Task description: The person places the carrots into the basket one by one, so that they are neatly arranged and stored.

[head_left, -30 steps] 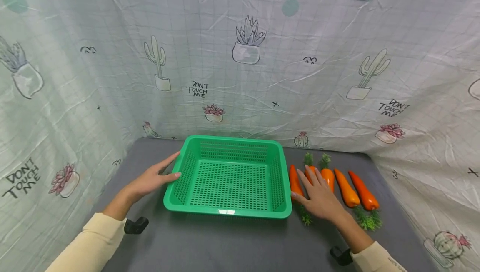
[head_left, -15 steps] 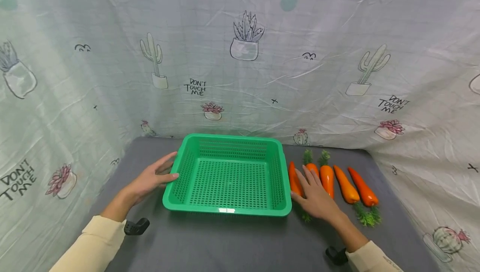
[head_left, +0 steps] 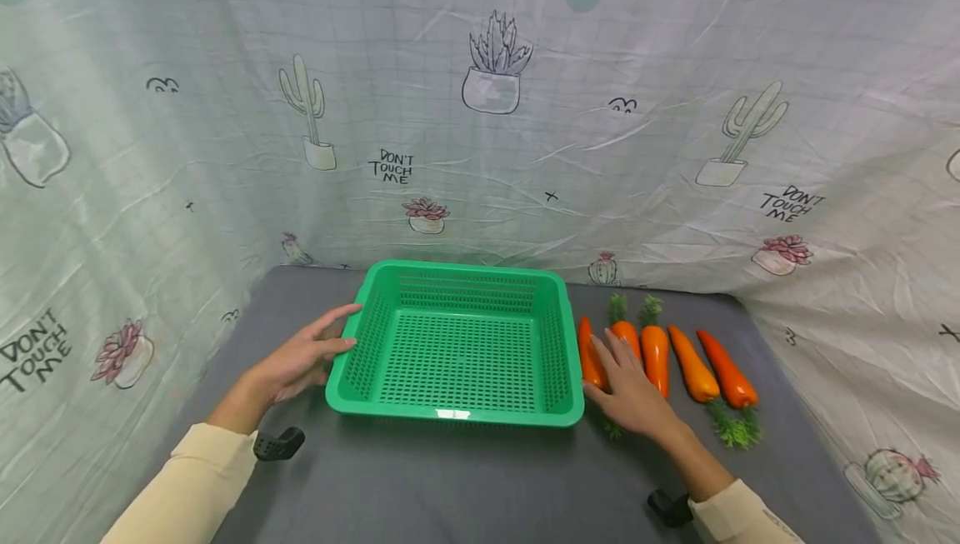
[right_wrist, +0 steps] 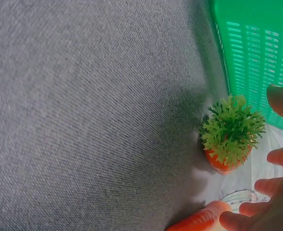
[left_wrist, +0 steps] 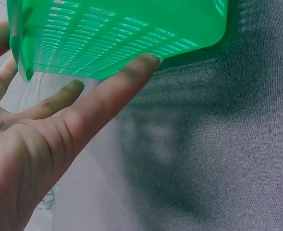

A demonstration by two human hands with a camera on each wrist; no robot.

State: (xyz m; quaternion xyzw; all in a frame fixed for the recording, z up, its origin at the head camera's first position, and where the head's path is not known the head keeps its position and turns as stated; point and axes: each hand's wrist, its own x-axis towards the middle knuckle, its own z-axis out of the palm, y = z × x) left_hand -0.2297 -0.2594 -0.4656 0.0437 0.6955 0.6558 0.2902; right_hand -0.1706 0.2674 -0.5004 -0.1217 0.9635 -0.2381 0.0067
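Beside basket (head_left: 457, 415) edges, flat hands (head_left: 303, 356).

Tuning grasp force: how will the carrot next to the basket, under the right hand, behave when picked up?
The carrot looks glossy and moulded, so probably stiff, light and a bit slippery. Its tapered round body could roll on the grey cloth if nudged sideways. The leafy green top looks soft and would likely bend under the right hand, so a poor place to grip.

Cream long sleeves (head_left: 191, 490); black wrist-mounted camera brackets (head_left: 279, 444).
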